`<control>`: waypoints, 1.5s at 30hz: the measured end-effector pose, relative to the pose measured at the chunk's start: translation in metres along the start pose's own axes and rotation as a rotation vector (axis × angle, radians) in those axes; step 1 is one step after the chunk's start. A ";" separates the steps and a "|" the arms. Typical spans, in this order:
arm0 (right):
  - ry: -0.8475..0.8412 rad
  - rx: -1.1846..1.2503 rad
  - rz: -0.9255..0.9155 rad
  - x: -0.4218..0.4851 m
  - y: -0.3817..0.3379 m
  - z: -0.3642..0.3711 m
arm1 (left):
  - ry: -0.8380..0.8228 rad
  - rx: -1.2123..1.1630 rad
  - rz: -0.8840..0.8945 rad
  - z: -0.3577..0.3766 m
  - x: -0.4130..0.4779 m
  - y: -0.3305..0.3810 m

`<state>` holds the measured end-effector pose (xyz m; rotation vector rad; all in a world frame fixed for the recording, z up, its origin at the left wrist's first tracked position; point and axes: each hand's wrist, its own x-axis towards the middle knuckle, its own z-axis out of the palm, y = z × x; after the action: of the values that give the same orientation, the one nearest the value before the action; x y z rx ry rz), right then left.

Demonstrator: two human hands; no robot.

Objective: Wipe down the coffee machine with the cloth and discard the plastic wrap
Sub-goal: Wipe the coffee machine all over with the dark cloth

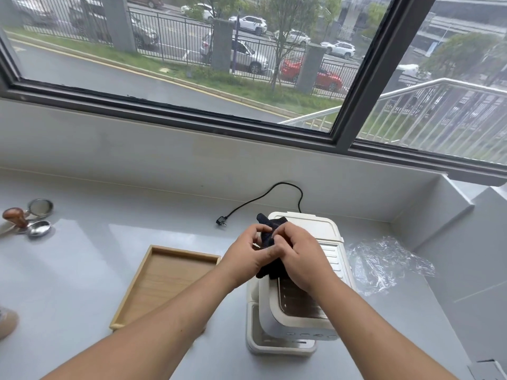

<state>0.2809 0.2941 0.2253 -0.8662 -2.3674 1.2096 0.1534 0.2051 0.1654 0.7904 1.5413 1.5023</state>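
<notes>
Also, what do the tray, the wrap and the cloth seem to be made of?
The tray looks like pale matte wood: grain shows. The wrap is thin, clear, glossy plastic: it crinkles and glints. The cloth is dark soft fabric, bunched; its weave is unclear.

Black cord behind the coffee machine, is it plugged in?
Unplugged. The black power cord ends in a plug lying loose on the grey countertop.

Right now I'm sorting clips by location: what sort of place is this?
Likely a coffee corner by a window, home or office unclear: a coffee machine with its plug lying loose, a wooden-handled tamper on the grey countertop, and a window onto parked cars.
</notes>
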 end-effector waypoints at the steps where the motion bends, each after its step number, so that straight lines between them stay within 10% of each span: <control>1: 0.036 -0.121 -0.050 -0.001 0.006 -0.001 | -0.012 0.015 0.001 -0.001 0.002 0.000; 9: 0.097 -0.572 -0.168 -0.017 0.030 -0.011 | -0.125 0.037 0.023 -0.007 0.011 -0.004; 17: 0.124 -0.651 -0.055 -0.020 0.038 -0.011 | 0.010 -0.026 -0.047 -0.011 0.021 0.002; 24: 0.102 -0.682 -0.047 -0.019 0.041 -0.012 | -0.224 0.095 -0.123 -0.020 0.026 0.012; 45: 0.086 -0.741 0.006 -0.016 0.044 -0.007 | 0.208 0.037 -0.277 -0.016 0.059 -0.064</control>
<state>0.3128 0.3078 0.1934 -1.0943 -2.7549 0.2463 0.1187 0.2429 0.0931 0.4280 1.7564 1.3858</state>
